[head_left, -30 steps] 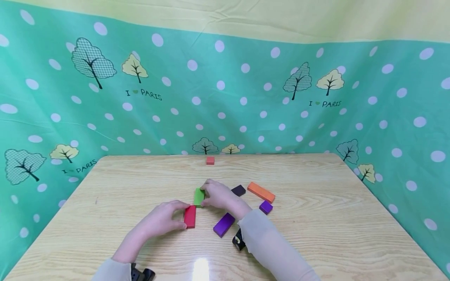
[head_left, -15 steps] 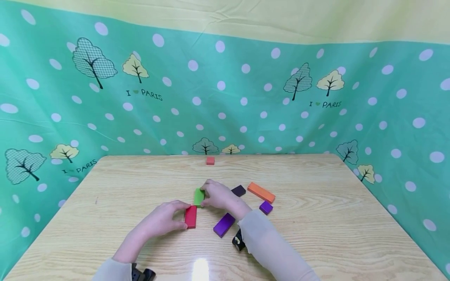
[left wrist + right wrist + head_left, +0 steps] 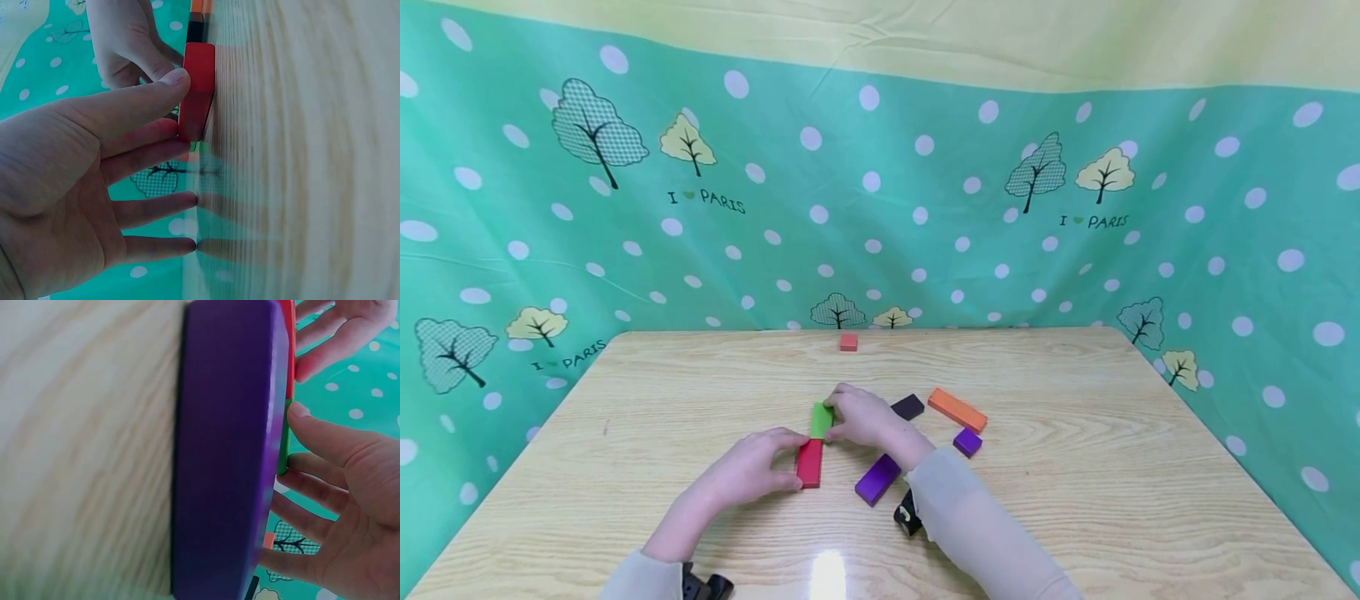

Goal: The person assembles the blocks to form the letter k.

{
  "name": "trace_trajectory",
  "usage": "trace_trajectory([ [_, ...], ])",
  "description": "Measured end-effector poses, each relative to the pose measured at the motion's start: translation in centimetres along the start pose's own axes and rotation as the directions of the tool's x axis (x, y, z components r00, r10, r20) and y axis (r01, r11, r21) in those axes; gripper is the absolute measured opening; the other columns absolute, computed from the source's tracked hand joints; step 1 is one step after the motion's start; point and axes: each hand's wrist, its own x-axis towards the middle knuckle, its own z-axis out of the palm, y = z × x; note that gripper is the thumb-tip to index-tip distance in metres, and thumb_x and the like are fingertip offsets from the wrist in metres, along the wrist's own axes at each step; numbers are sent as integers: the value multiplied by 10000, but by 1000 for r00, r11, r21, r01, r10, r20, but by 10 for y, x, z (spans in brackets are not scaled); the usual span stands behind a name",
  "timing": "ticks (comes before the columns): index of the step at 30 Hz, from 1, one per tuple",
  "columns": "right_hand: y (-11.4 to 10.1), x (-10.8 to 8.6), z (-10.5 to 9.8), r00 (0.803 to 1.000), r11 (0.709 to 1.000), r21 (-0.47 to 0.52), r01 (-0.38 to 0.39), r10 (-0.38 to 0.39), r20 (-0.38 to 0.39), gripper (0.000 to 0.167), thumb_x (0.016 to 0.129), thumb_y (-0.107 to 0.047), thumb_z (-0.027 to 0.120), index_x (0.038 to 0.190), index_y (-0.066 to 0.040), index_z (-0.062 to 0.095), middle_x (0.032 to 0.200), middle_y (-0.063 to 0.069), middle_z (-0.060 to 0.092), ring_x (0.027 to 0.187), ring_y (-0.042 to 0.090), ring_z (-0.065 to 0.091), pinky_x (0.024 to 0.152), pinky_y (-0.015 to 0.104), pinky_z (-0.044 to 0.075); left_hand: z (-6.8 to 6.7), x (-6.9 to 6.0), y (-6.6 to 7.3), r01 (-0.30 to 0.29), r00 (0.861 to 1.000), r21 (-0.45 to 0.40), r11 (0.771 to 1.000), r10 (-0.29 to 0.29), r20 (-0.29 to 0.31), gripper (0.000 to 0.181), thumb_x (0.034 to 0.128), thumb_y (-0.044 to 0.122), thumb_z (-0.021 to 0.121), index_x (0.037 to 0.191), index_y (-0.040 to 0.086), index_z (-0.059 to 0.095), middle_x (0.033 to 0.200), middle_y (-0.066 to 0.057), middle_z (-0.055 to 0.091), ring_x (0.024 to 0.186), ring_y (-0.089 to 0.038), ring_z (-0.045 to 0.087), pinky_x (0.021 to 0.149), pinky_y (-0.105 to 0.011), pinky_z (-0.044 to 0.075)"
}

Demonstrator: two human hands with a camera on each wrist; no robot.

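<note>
1. Two hands work side by side over the table point(image 3: 647, 400): the left hand point(image 3: 741, 471) pinches the red block point(image 3: 810, 464) between thumb and forefinger, and the right hand point(image 3: 863, 417) holds the green block point(image 3: 821, 421) the same way.
2. Both blocks lie flat near the table's middle, end to end, green beyond red; their ends appear to touch, though green sits slightly further right.
3. Judging by this, the step in hand is lining the pair up; the next move seems to call for a small sideways nudge, then a clean release without skewing the joint.
4. Compared with one second ago, red has shifted a little right and green a little left, so their sideways offset is smaller.
5. The long purple block point(image 3: 877, 482), the orange block point(image 3: 957, 410) and the small purple block point(image 3: 967, 442) lie where they did.
</note>
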Motion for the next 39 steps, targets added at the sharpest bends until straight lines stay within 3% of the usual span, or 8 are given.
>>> trace_trajectory([
  [13,-1,1,1,1000,999,-29,29,-28,5,517,789,-334,691,1234,-105,563,1205,-6,544,1044,112,542,899,236,461,0,2,0,-30,1000,16,999,29,8,522,714,224,758,1179,51,596,1142,-62,619,1081,-259,564,921,-439,463],
  [26,-5,0,2,999,996,-83,31,-30,18,524,799,-371,672,1249,-128,557,1203,-11,543,1038,119,546,844,261,484,1,1,0,-17,1000,15,1000,17,15,545,685,226,780,1172,59,601,1139,-56,618,1075,-255,564,913,-434,468],
  [39,-7,-5,0,998,992,-108,58,-56,22,593,777,-470,659,1256,-136,556,1174,-26,542,902,83,539,757,252,467,2,0,1,-42,999,11,999,42,22,584,666,248,792,1182,63,591,1139,-48,611,1077,-249,560,927,-432,460],
])
